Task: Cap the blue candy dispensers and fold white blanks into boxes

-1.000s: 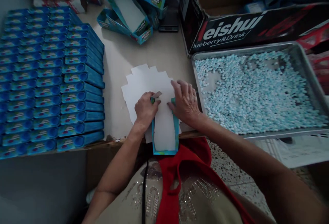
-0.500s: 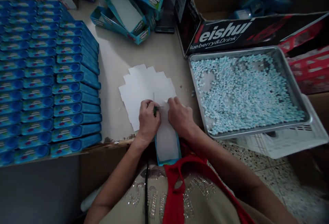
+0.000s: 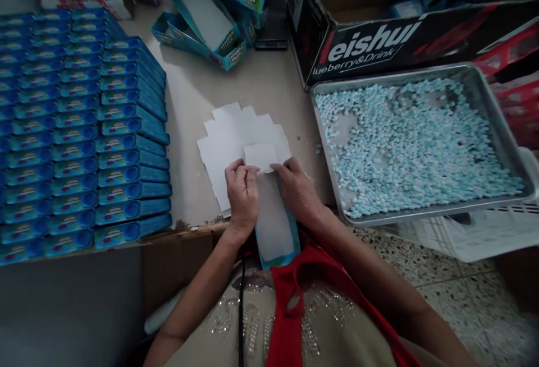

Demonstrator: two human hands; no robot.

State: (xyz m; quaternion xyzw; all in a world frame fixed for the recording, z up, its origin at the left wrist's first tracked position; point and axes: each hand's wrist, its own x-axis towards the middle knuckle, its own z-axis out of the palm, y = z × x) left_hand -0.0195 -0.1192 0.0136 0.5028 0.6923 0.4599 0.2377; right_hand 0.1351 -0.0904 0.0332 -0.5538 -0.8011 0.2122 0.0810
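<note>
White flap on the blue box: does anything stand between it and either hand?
Nothing visible does: the left hand and right hand are both at the near edge of the white flap. The metal tray lies off to the right.

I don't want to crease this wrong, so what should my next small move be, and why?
Probably fold the white flap inward: it sticks out at the far end of the blue-edged box, and your left hand and right hand are at its near corners.

Packing workshop: stacked blue boxes point(image 3: 80, 134)
</note>
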